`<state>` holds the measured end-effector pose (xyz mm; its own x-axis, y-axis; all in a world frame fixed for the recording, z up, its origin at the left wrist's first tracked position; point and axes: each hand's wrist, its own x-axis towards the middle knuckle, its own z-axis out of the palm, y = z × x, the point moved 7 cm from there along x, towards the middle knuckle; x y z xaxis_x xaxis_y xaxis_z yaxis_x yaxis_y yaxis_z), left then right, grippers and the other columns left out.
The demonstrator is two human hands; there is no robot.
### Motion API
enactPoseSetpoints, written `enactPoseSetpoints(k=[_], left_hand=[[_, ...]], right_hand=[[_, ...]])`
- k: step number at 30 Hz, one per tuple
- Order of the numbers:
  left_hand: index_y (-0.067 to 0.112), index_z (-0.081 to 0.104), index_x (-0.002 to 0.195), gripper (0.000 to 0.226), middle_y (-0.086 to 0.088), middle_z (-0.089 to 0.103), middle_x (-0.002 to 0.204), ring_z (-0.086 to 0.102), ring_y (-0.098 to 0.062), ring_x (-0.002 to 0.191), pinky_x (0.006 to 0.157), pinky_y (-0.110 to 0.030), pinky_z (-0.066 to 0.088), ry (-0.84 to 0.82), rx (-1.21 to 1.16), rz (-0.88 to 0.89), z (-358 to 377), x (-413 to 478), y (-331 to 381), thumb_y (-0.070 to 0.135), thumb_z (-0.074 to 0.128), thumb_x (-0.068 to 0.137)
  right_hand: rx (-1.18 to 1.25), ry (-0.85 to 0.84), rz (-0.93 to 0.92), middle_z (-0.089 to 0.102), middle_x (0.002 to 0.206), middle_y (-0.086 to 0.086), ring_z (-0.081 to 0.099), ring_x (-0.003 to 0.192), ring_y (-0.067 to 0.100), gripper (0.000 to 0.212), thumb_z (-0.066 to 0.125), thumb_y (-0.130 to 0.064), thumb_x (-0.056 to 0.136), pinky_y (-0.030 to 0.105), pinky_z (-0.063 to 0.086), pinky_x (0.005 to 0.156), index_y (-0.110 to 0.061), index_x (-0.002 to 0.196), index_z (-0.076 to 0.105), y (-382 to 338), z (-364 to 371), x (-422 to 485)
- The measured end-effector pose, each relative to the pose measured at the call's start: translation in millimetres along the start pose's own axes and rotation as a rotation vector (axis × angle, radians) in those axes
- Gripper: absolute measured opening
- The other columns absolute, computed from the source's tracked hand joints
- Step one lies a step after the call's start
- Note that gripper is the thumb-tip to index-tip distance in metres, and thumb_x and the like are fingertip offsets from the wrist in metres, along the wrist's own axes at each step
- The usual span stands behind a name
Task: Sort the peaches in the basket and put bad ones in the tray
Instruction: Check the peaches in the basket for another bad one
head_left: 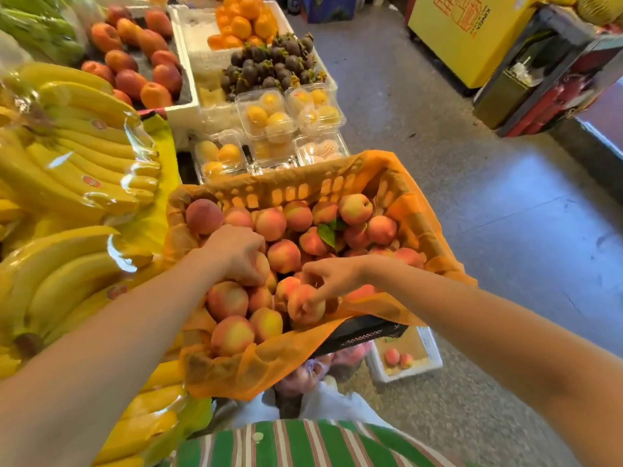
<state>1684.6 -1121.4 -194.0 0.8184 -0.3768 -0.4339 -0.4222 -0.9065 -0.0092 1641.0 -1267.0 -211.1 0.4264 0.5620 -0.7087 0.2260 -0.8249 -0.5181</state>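
Observation:
An orange-lined basket [340,183] full of pink-yellow peaches [283,256] sits in front of me. My left hand [236,252] reaches into its left side, fingers curled over a peach [262,266]. Near the front rim, my right hand [332,278] pinches another peach [305,303] with fingertips. A white tray [433,357] on the floor, below the basket's right corner, holds two peaches [397,358].
Wrapped bananas [70,156] crowd the left. Behind the basket are clear boxes of yellow fruit [266,119], mangosteens [269,69], oranges [246,21] and red fruit [138,55]. Open floor [505,214] lies right; a yellow box [472,32] stands far right. Bags lie under the basket.

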Motion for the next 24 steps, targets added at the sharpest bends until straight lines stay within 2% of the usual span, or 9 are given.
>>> enactPoseSetpoints(k=[3, 5, 7, 9, 13, 16, 18, 21, 24], left_hand=[[0.022, 0.063, 0.112, 0.056, 0.002, 0.062, 0.105, 0.056, -0.017, 0.098, 0.078, -0.034, 0.049, -0.006, -0.402, -0.005, -13, 5, -12, 0.057, 0.076, 0.069], [0.024, 0.061, 0.112, 0.053, 0.005, 0.06, 0.109, 0.057, -0.015, 0.103, 0.08, -0.03, 0.049, -0.091, -0.784, -0.006, -19, 5, -15, 0.052, 0.077, 0.07], [0.022, 0.059, 0.118, 0.048, 0.002, 0.061, 0.114, 0.058, -0.015, 0.106, 0.077, -0.028, 0.05, -0.173, -1.135, -0.013, -24, 4, -12, 0.042, 0.074, 0.077], [0.017, 0.059, 0.122, 0.045, -0.007, 0.064, 0.118, 0.064, -0.017, 0.103, 0.073, -0.026, 0.054, -0.236, -1.419, 0.003, -28, 0, -4, 0.034, 0.07, 0.082], [0.007, 0.051, 0.13, 0.051, -0.016, 0.063, 0.122, 0.067, -0.022, 0.096, 0.078, -0.028, 0.056, -0.301, -1.897, -0.012, -26, 1, 12, 0.036, 0.053, 0.088], [0.001, 0.05, 0.13, 0.052, -0.019, 0.065, 0.11, 0.07, -0.02, 0.074, 0.057, -0.023, 0.056, -0.331, -2.06, -0.05, -27, 4, 25, 0.039, 0.043, 0.094], [0.003, 0.051, 0.127, 0.055, -0.015, 0.069, 0.096, 0.07, -0.018, 0.066, 0.051, -0.023, 0.055, -0.354, -2.114, -0.039, -32, 4, 32, 0.039, 0.059, 0.086], [0.007, 0.056, 0.119, 0.066, -0.015, 0.069, 0.105, 0.069, -0.023, 0.091, 0.081, -0.037, 0.059, -0.347, -2.151, -0.01, -34, 12, 35, 0.04, 0.08, 0.067], [0.008, 0.059, 0.114, 0.043, -0.013, 0.07, 0.101, 0.068, -0.022, 0.091, 0.084, -0.038, 0.058, -0.318, -2.151, -0.014, -38, 19, 40, 0.041, 0.057, 0.086]], right_hand=[[0.48, -0.005, -0.002, 0.056, 0.092, -0.004, 0.059, 0.077, 0.004, 0.014, 0.059, -0.025, 0.094, 0.02, 0.047, 0.065, -0.015, 0.1, 0.052, 4, -16, -17], [0.789, -0.003, -0.024, 0.062, 0.093, 0.011, 0.063, 0.084, 0.009, 0.011, 0.055, -0.016, 0.095, 0.026, 0.051, 0.077, -0.007, 0.101, 0.054, 9, -25, -28], [0.995, 0.055, -0.051, 0.047, 0.128, 0.037, 0.056, 0.11, 0.027, 0.049, 0.052, -0.017, 0.091, 0.045, 0.043, 0.105, 0.013, 0.128, 0.04, 18, -36, -35], [1.147, 0.103, -0.1, 0.027, 0.149, 0.033, 0.043, 0.131, 0.036, 0.072, 0.058, -0.022, 0.086, 0.053, 0.026, 0.116, 0.013, 0.139, 0.024, 29, -44, -41], [1.423, 0.18, -0.176, 0.063, 0.11, 0.016, 0.068, 0.096, 0.023, 0.062, 0.086, -0.032, 0.055, 0.033, 0.057, 0.082, -0.005, 0.105, 0.062, 35, -51, -58], [1.399, 0.295, -0.215, 0.07, 0.104, 0.008, 0.07, 0.095, 0.02, 0.061, 0.092, -0.038, 0.049, 0.027, 0.057, 0.076, -0.016, 0.102, 0.074, 33, -55, -69], [1.342, 0.338, -0.212, 0.067, 0.115, 0.007, 0.066, 0.107, 0.02, 0.054, 0.084, -0.041, 0.062, 0.028, 0.055, 0.084, -0.018, 0.109, 0.071, 30, -57, -73], [1.385, 0.403, -0.149, 0.069, 0.115, 0.006, 0.066, 0.107, 0.023, 0.037, 0.062, -0.037, 0.082, 0.032, 0.057, 0.088, -0.018, 0.113, 0.062, 39, -60, -78], [1.367, 0.395, -0.063, 0.068, 0.119, 0.012, 0.065, 0.108, 0.029, 0.044, 0.052, -0.045, 0.088, 0.039, 0.051, 0.097, -0.017, 0.122, 0.058, 50, -58, -78]])
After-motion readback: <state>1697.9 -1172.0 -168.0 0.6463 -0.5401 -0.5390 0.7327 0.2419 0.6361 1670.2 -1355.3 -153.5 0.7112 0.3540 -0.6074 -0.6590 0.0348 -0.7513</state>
